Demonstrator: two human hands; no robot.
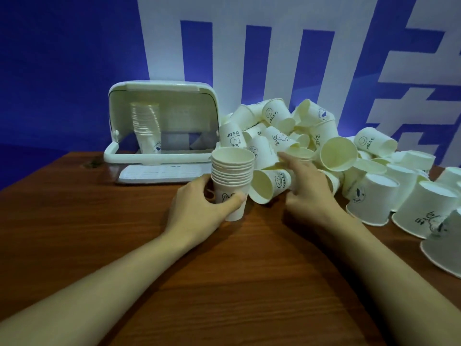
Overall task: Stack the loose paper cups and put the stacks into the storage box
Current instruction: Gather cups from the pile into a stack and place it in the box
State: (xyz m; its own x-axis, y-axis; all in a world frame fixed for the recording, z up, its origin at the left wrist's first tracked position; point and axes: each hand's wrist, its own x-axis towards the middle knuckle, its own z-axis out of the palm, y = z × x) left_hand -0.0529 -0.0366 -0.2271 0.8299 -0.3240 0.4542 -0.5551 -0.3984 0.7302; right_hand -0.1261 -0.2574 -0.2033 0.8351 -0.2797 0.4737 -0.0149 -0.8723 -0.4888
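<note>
My left hand [199, 208] grips an upright stack of white paper cups [232, 176] standing on the wooden table, just left of centre. My right hand [306, 186] reaches into the heap of loose cups [287, 131], fingers apart, index finger stretched out over a cup lying on its side [267, 186]; whether it touches that cup is unclear. The white storage box [162, 126] stands open behind the stack, lid raised, with one stack of cups [147, 126] inside at its left.
Several cups stand upside down at the right [369, 198], reaching the table's right edge. A flat white tray [159, 174] lies in front of the box. A blue and white wall rises close behind. Bare wood [99, 221] spreads at left and front.
</note>
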